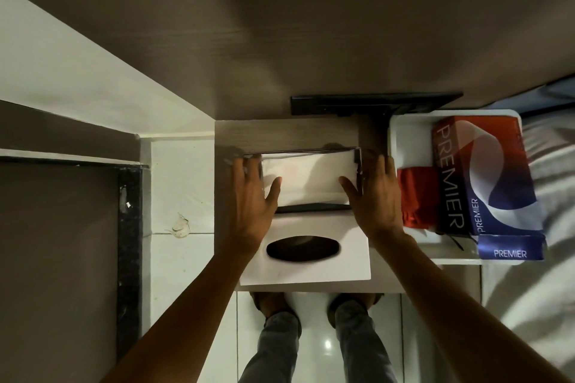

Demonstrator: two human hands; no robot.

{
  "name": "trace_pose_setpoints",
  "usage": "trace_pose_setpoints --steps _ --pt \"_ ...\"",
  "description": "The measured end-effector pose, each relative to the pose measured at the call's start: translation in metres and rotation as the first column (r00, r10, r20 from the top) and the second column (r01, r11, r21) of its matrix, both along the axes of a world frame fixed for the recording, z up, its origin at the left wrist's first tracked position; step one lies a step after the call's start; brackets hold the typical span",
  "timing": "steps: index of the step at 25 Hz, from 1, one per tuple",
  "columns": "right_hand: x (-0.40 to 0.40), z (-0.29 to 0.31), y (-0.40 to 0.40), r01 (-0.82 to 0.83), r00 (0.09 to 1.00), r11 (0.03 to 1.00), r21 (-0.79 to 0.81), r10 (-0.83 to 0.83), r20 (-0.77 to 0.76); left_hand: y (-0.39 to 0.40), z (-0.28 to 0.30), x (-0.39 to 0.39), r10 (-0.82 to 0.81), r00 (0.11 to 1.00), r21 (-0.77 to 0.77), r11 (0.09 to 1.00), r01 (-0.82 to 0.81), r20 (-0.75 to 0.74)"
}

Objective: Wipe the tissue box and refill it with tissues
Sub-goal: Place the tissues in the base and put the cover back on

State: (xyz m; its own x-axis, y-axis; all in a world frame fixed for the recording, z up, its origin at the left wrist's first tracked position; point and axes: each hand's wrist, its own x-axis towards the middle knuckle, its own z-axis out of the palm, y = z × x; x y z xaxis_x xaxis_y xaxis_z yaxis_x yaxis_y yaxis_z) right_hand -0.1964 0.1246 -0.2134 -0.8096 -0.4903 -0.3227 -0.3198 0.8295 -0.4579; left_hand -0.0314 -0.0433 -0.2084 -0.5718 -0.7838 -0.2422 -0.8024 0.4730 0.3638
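A dark tissue box base (311, 208) stands open on a small wooden table, filled with a stack of white tissues (308, 176). My left hand (253, 196) lies flat along the stack's left end, thumb on top of the tissues. At the stack's right end my right hand (375, 193) does the same, fingers spread over the box's edge. The white lid (306, 264) with a dark oval slot lies flat on the table just in front of the box, nearer to me.
To the right a white tray (404, 140) holds a red and blue Premier tissue carton (485, 174), a red cloth (417, 196) and a torn-off blue carton flap (510, 247). A black bracket (373, 102) is on the wall behind. My feet stand below the table edge (320, 288).
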Motion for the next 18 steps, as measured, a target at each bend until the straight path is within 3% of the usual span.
trace_pose_setpoints --steps 2,5,8,14,16,18 --pt "0.016 0.014 0.017 0.02 0.999 0.998 -0.064 -0.018 0.032 0.007 0.011 0.015 0.096 0.992 0.031 0.995 -0.093 -0.086" --pt "0.053 0.037 0.047 0.055 0.993 0.987 -0.148 -0.038 0.113 0.026 0.025 0.043 0.29 0.939 0.196 0.947 -0.254 -0.182" --pt "0.087 0.046 0.073 0.166 0.966 0.976 -0.144 -0.131 0.225 0.049 0.039 0.067 0.429 0.895 0.373 0.855 -0.361 -0.118" --pt "0.11 0.04 0.084 0.284 0.834 0.955 0.088 -0.292 0.468 0.084 0.037 0.092 0.553 0.832 0.576 0.665 -0.475 0.047" --pt "0.11 0.036 0.077 0.299 0.818 0.947 0.117 -0.318 0.48 0.089 0.035 0.085 0.608 0.79 0.591 0.609 -0.529 0.081" --pt "0.109 0.032 0.069 0.312 0.824 0.938 0.15 -0.346 0.449 0.089 0.036 0.076 0.623 0.775 0.506 0.637 -0.582 0.107"
